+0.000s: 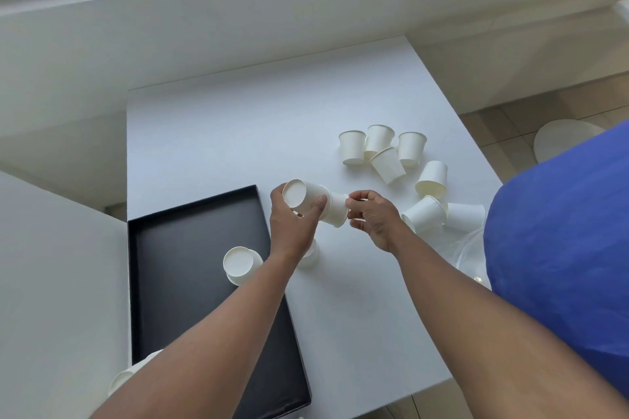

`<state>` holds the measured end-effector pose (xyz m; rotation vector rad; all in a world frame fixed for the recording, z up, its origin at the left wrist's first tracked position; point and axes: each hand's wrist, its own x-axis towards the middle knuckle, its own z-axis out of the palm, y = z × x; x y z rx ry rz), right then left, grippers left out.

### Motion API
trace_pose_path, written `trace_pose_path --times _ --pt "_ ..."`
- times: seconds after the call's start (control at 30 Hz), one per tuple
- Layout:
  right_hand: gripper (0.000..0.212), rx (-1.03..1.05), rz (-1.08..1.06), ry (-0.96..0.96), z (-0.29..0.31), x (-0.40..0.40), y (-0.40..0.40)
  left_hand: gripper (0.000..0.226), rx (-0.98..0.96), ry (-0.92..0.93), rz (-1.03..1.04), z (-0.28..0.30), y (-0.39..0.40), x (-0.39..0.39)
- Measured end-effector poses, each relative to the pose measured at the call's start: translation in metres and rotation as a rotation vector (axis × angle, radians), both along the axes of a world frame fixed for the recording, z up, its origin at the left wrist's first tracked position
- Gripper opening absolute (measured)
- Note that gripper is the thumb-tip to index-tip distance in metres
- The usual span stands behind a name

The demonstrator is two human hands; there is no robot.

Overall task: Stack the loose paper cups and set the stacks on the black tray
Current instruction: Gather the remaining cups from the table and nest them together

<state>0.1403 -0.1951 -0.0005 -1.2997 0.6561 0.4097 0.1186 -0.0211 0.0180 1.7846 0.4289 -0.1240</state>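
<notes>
White paper fills both your grips: your left hand (pixel 294 219) wraps thumb and fingers around a short stack of cups (pixel 306 198) lying on its side, base turned toward you, while your right hand (pixel 372 216) pinches a single cup (pixel 337 211) by its wall between thumb and fingertips, touching the stack's open end at the stack's 3 o'clock. Both are held above the white table (pixel 238 133). At 5 o'clock from your left hand another cup (pixel 310 253) peeks from under the wrist. Loose cups (pixel 388 153) scatter from 1 to 3 o'clock of your right hand. At 8 o'clock, the black tray (pixel 177 248) carries an upturned stack (pixel 240 264); more cups (pixel 134 372) lie at its near-left corner.
</notes>
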Motion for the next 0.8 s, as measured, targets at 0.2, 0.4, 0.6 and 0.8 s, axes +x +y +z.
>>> trace_pose_path --times 0.2,0.4,0.6,0.8 --pt "0.012 0.046 0.019 0.012 0.004 -0.001 0.008 0.058 0.003 0.010 0.020 0.007 0.011 -0.001" --pt "0.009 0.108 0.049 -0.011 0.012 -0.003 0.021 0.060 0.017 0.027 -0.040 0.013 0.020 -0.006" --pt "0.011 0.208 0.089 -0.003 0.019 -0.002 0.034 0.063 0.072 0.007 -0.040 0.018 0.029 -0.010" --pt "0.012 0.155 0.138 0.028 0.021 -0.004 0.036 0.060 0.207 -0.052 -0.091 0.026 0.031 -0.016"
